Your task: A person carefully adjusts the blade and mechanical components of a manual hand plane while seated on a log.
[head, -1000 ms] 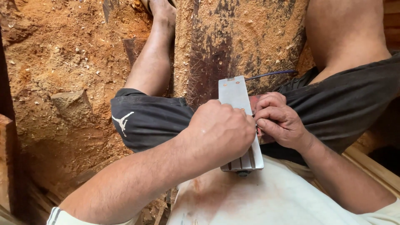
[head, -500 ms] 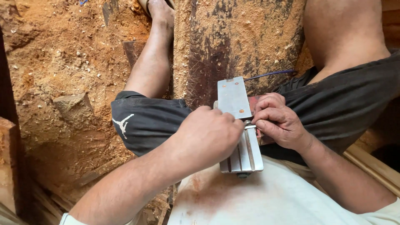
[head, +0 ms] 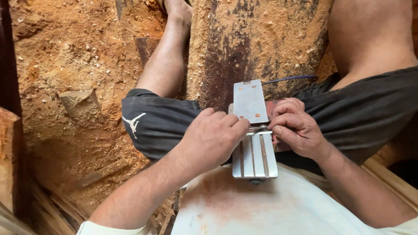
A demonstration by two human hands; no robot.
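Both grips closed: left hand [head: 213, 137] and right hand [head: 294, 128] pinch a flat, ribbed metal plate [head: 254, 130].

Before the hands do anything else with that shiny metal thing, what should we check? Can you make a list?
1. Left hand grips the metal tool at its left edge: ok.
2. Right hand grips its right side: ok.
3. Tool rests steady over the lap, on the dark shorts: ok.
4. Fingers away from any sharp edge: cannot tell, the middle is hidden.
5. Blue cord lies loose beyond the tool: ok.
6. Sawdust-covered plank ahead holds still: cannot tell.
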